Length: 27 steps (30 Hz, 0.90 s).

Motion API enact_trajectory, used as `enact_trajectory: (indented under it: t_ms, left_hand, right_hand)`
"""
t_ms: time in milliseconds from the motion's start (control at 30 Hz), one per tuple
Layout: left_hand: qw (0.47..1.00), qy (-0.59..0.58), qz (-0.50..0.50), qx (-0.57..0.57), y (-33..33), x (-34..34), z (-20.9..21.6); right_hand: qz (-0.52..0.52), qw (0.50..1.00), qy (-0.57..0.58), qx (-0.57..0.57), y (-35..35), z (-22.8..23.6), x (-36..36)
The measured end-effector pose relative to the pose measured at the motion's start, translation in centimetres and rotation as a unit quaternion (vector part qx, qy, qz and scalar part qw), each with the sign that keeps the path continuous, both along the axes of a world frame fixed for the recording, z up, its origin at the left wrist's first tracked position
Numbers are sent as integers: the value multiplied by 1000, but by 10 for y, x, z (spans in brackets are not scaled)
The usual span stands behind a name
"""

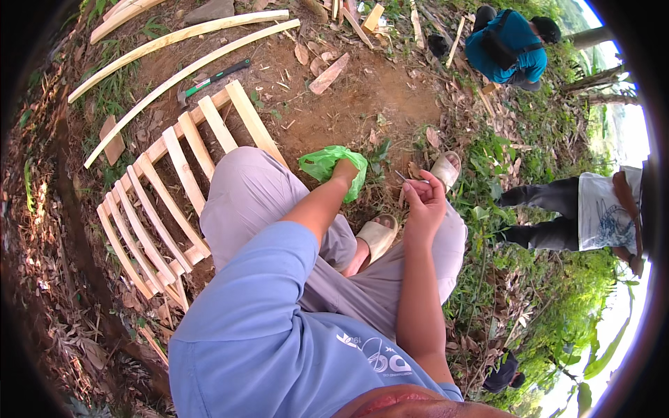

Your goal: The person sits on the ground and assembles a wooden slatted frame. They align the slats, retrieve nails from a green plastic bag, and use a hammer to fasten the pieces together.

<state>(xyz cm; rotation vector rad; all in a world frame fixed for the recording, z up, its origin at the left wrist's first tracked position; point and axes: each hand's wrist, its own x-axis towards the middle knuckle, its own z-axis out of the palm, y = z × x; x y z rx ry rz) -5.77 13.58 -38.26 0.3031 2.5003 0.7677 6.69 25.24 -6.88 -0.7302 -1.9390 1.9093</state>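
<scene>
My left hand (343, 171) reaches into a thin green plastic bag (319, 164); the bag covers its fingers, and what they touch inside is hidden. Over my right knee, my right hand (425, 202) pinches a nail (401, 175), a thin grey sliver between thumb and fingertips. Beside my left knee lies a frame of pale wooden slats (182, 164) fixed across long rails. A claw hammer (214, 81) with a green and black handle rests on the soil just beyond that frame.
Long wooden strips (188, 87) lie at the far left. Offcuts (329, 74) are scattered on the dirt ahead. A person in a teal shirt (503, 52) crouches at the far right; another in a white shirt (605, 212) stands to the right. Plants grow along the right side.
</scene>
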Motion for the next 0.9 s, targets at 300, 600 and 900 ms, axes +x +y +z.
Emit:
enact_trajectory:
  t_ms: [300,600,900]
  left_hand:
    - [907,169,-296,-246,-10,-3,73]
    - [997,10,-74,-35,6,2,3]
    - [986,58,-122,-102,-7,-6,-26]
  right_hand:
    - [15,1000,-12,1,-2,-1,-2]
    - [-5,1000,-12,-3,4,-9,3]
    - [34,999,-2,-10,-8,-4,-8]
